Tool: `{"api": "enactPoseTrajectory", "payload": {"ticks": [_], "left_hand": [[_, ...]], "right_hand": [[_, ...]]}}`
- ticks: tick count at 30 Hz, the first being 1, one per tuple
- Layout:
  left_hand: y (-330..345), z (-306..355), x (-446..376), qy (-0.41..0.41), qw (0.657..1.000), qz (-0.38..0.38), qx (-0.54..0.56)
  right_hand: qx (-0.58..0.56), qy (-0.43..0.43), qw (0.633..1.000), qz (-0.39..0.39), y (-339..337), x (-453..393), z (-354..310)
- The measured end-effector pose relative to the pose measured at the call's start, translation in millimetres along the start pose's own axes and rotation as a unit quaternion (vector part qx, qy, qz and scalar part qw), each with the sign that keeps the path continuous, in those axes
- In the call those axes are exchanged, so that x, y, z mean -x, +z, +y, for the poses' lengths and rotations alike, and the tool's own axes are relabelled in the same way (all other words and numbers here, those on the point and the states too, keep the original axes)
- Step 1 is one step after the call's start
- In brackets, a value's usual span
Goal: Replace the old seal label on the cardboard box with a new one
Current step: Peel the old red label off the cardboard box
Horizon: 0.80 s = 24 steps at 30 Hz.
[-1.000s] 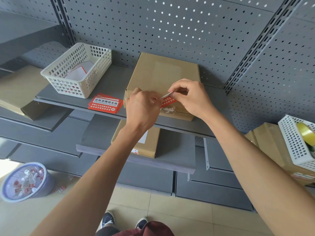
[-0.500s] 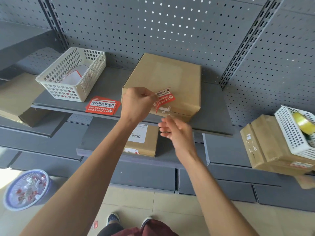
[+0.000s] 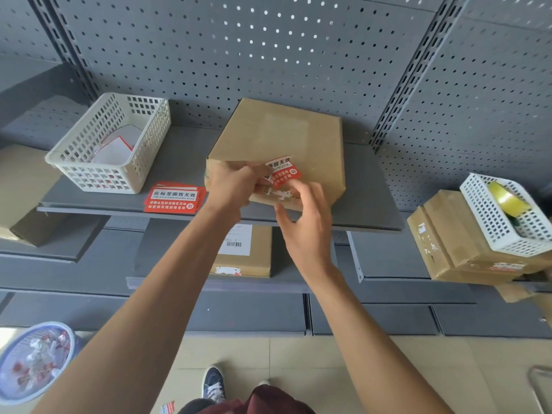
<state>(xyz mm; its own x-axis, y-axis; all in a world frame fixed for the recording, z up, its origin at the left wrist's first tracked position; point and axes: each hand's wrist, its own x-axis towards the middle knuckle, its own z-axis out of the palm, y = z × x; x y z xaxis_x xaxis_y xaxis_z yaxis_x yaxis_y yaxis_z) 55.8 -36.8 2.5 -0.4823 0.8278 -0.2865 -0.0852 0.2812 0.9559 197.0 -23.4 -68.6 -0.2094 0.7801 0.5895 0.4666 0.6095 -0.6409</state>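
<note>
A brown cardboard box [image 3: 286, 138] lies on the upper grey shelf [image 3: 179, 162]. At its front edge a red and white old seal label [image 3: 282, 171] curls upward, partly peeled, with white torn residue [image 3: 279, 194] left below it. My left hand [image 3: 236, 185] pinches the label's left end at the box's front corner. My right hand [image 3: 307, 216] is just below and right of the label, fingers apart, fingertips near its lower edge, holding nothing. A small stack of new red seal labels [image 3: 174, 198] lies on the shelf left of the box.
A white mesh basket [image 3: 116, 144] with papers stands at the shelf's left. A second box [image 3: 245, 252] lies on the lower shelf. At right, boxes [image 3: 454, 240] carry a white basket [image 3: 504, 216] with yellow tape. A blue bin [image 3: 33, 360] with scraps stands on the floor at left.
The label went from flat on the front edge to lifted and curled. My right hand let go, dropped away, then rose back toward the label. My left hand keeps its pinch.
</note>
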Motion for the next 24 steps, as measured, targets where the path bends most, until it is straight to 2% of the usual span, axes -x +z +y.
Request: {"api": "enactPoseTrajectory", "payload": {"ticks": [2,7,11,14,16,18,21,24], "left_hand": [[-0.6,0.9,0.3,-0.001,1.000,-0.008,0.005],[-2.7,2.4,3.6,-0.004,1.000,-0.019,0.024],[-2.8,-1.4,4.7,-0.005,0.999,-0.038,0.039],[-5.7,1.9,6.2,0.008,0.999,-0.050,0.008],[-8.8,3.0,8.8,0.063,0.996,-0.043,-0.046],[-13.1,0.5,11.2,0.156,0.982,-0.007,-0.106],[-20.7,-7.4,7.6,0.290,0.937,0.057,-0.186],[-24.9,-12.9,-6.3,0.411,0.875,0.035,-0.253]], "right_hand": [[0.059,-0.042,0.997,0.005,5.0,-7.9,-1.9],[0.174,-0.043,0.984,0.022,14.4,-18.9,-3.3],[0.189,-0.078,0.978,0.046,12.5,-24.4,1.2],[0.152,-0.090,0.984,0.036,10.4,-26.9,2.4],[0.137,-0.085,0.986,0.042,8.4,-29.2,-0.1],[0.139,-0.069,0.987,0.047,5.2,-32.0,-4.9],[0.147,-0.036,0.987,0.049,0.4,-35.8,-10.6],[0.152,-0.007,0.988,0.024,-4.2,-40.8,-13.8]]}}
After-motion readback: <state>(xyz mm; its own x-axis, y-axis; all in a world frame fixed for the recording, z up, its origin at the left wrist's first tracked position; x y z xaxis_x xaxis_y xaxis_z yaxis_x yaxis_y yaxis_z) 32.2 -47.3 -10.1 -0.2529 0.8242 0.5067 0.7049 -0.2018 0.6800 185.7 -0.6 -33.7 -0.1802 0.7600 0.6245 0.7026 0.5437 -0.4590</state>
